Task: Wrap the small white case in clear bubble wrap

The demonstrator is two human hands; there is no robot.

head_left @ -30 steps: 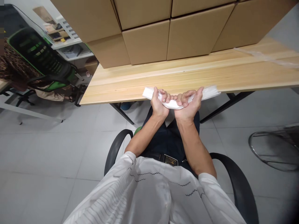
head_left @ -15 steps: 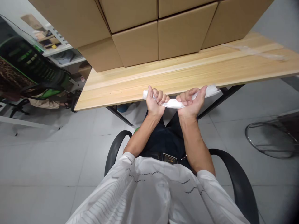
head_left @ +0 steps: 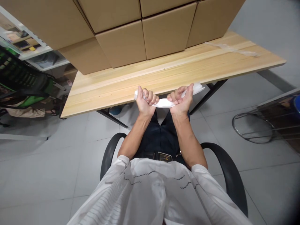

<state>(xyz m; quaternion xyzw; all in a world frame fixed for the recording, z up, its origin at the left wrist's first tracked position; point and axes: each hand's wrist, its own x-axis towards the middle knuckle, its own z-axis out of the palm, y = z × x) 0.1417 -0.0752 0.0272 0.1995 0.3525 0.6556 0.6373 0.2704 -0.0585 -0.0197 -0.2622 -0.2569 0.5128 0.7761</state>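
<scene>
White plastic bundle point(head_left: 164, 103): held level above the lap, just at the near edge of the bench point(head_left: 98, 93). Left hand point(head_left: 144, 102) in a closed grip on its left end, right hand point(head_left: 180, 99) in a closed grip on its right part; the right tip sticks out past the thumb. Cardboard boxes point(head_left: 122, 42) stacked at the bench's far side.

A storeroom or packing workspace with an office feel. A long pale wooden worktable point(head_left: 164, 73) on black metal legs stands on a grey tiled floor point(head_left: 47, 162). Plain brown cardboard boxes point(head_left: 145, 31) are stacked in rows along the table's far side. Left of the table stand a green and black office chair point(head_left: 23, 84) and a cluttered shelf point(head_left: 35, 53).
</scene>
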